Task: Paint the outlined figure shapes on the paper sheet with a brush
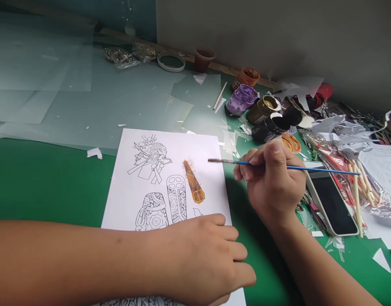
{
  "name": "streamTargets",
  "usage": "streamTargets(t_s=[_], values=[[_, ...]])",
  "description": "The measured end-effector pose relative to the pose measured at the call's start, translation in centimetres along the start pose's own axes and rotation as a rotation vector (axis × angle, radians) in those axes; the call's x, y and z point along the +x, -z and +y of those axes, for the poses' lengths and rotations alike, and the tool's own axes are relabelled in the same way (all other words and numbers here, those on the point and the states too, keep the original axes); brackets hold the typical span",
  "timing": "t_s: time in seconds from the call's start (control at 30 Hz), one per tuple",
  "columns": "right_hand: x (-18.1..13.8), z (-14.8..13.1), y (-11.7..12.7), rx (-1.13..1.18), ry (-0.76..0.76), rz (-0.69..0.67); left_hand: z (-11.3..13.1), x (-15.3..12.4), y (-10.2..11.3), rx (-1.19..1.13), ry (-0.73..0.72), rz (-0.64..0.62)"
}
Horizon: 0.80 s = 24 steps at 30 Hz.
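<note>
Head view: near frame centre, one tapered motif (194,182) is painted orange-brown, visible line drawings (176,199) uncoloured; right hand (275,180) pinches paintbrush (231,161), left hand (208,255) hides its grip.

A green tabletop (38,182) carries overlapping translucent sheets (131,95) across its far left part. Near their back edge lie small clear bags (120,57) of shiny bits, then a white-rimmed ring (171,69) and, beside it, a reddish-brown cup (204,61). On the right a phone (334,202) in a pale case lies face up, its screen dark, just beside a bunch of wooden sticks (357,204). A torn white scrap (95,153) lies at the sheets' front edge.
</note>
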State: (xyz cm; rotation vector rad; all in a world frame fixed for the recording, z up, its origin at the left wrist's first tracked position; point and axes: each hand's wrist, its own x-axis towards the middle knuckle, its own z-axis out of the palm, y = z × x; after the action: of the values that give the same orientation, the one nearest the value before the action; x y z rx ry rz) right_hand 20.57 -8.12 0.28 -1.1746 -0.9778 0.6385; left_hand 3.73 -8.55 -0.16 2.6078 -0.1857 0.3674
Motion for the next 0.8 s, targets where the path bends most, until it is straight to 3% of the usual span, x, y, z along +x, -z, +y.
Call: streamTargets(t_s=[0.1,0.23,0.57,0.8], values=[[0.3,0.2,0.4,-0.110,0.079,0.051,-0.1,0.0,-0.1,0.005,-0.007,0.001],[0.5,0.3,0.2,-0.173,0.110,0.019,-0.1,0.1,-0.2,0.004,-0.013,0.010],[-0.3,0.8,-0.8,-0.008,-0.108,-0.230,-0.1,-0.2,-0.5,0.010,-0.012,0.024],[-0.3,0.4,-1.2,-0.104,-0.177,-0.247,0.0,-0.1,-0.4,0.008,-0.011,0.025]])
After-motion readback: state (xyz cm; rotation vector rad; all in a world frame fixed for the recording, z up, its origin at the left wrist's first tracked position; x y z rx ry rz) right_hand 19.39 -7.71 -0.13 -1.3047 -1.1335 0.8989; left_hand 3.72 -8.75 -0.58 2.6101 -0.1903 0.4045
